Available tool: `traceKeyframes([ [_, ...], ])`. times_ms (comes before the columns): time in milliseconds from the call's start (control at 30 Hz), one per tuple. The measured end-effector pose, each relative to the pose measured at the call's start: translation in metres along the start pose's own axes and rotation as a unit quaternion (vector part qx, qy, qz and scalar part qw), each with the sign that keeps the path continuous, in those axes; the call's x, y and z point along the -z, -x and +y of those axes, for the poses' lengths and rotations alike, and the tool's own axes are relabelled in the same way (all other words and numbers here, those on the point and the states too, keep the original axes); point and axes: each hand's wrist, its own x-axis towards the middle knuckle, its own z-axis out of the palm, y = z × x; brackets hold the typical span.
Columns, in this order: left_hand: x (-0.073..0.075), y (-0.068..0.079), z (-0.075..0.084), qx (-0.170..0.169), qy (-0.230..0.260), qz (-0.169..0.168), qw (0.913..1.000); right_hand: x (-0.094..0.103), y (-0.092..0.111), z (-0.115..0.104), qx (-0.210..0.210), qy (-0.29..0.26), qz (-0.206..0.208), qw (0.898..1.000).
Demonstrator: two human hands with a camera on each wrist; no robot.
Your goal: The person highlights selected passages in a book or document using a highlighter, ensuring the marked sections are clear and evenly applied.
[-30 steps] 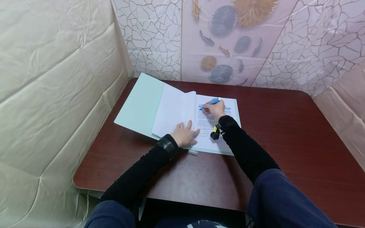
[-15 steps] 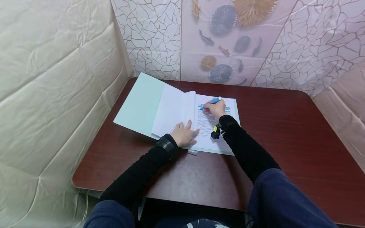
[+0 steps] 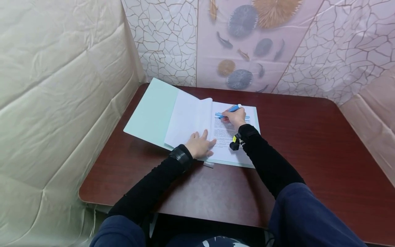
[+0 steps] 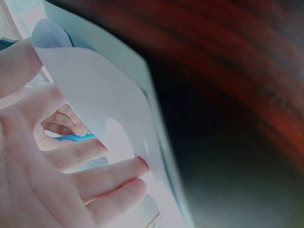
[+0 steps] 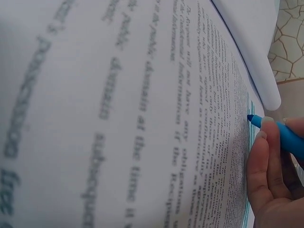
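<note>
My right hand (image 3: 236,117) pinches a blue highlighter (image 5: 288,138), its dark tip down at the printed page (image 5: 156,114). Blue-marked lines run across the upper part of that page. With fingers spread, my left hand (image 3: 199,145) rests at the fold of the open folder (image 3: 151,113), on the turned-back white sheets (image 3: 188,118). In the left wrist view, the fingertips lie against the curled white paper (image 4: 95,90), and the highlighter shows behind them. The folder's pale green cover lies opened out to the left.
The folder lies on a dark red-brown table (image 3: 308,144). A small clear piece (image 3: 208,165) sticks out below the folder's near edge. A patterned wall covering (image 3: 166,41) stands behind the table, and a quilted cream cloth (image 3: 61,103) hangs at the left.
My right hand has moved slightly to the right along the text line with the highlighter. The left hand and the folder have stayed in place.
</note>
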Motion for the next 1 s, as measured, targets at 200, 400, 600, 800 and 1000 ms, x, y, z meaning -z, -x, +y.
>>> traceKeyframes([
  [200,0.002,0.0015,0.0004,-0.001,0.002,0.0,1.0,0.0022,-0.0013,0.0013,0.0,0.004,-0.001,1.0],
  [400,0.0024,0.0026,0.0013,-0.004,0.001,0.003,1.0,0.0032,-0.0033,0.0029,0.001,0.011,0.001,1.0],
  [600,0.0024,0.0016,0.0019,-0.004,0.005,0.004,1.0,0.0053,-0.002,0.0003,0.001,0.013,0.006,1.0],
  [800,0.0012,0.0004,0.0016,-0.003,0.003,0.005,1.0,0.008,-0.0008,-0.0007,0.0,0.027,0.005,1.0],
  [1000,0.0013,0.0008,0.0015,-0.003,0.006,0.005,1.0,0.0098,-0.0033,0.0009,-0.009,0.024,0.002,1.0],
])
